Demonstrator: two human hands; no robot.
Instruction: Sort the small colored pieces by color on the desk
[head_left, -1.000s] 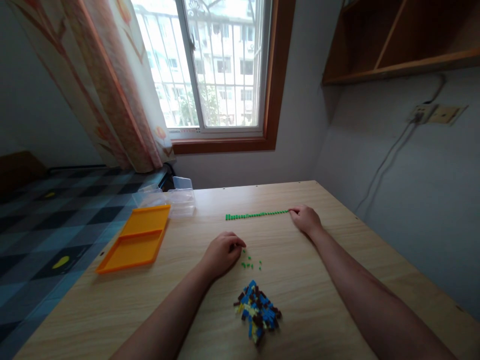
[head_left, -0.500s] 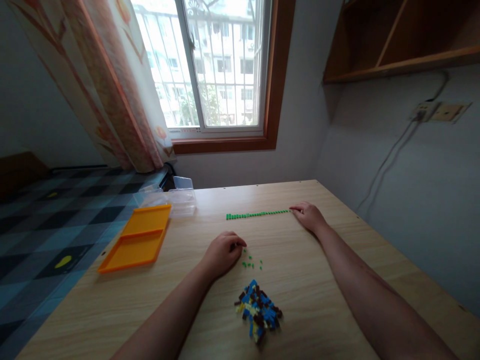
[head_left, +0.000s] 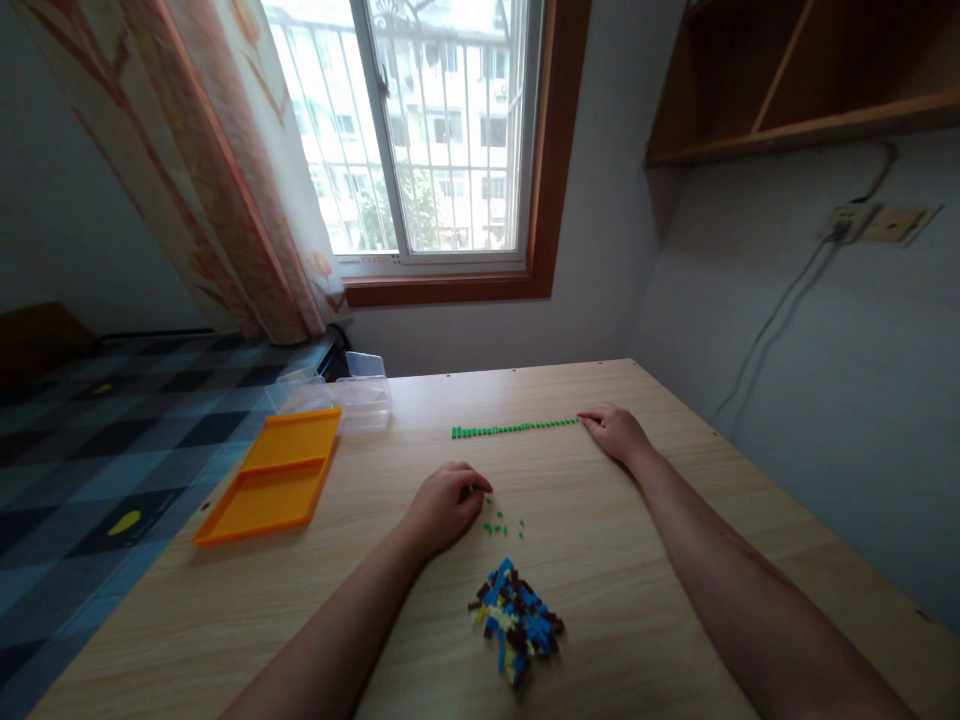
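A long row of small green bricks point(head_left: 514, 429) lies across the far part of the wooden table point(head_left: 675, 640). My right hand point(head_left: 616, 433) rests flat at the row's right end, fingers stretched out and touching the last brick. My left hand point(head_left: 445, 504) lies curled on the table, fingertips pinched beside several loose green bricks point(head_left: 501, 523); what the pinch holds is hidden. A heap of blue, brown and yellow bricks point(head_left: 516, 619) sits nearer to me.
An orange tray point(head_left: 271, 478) with two compartments lies at the table's left edge. Clear plastic boxes point(head_left: 355, 396) stand behind it. A bed with a checked cover is on the left, a window and curtain ahead, a wall shelf and socket at right.
My right hand drew back a little from the row's end and flattened. My left hand's fingertips pulled in slightly. The bricks have not moved.
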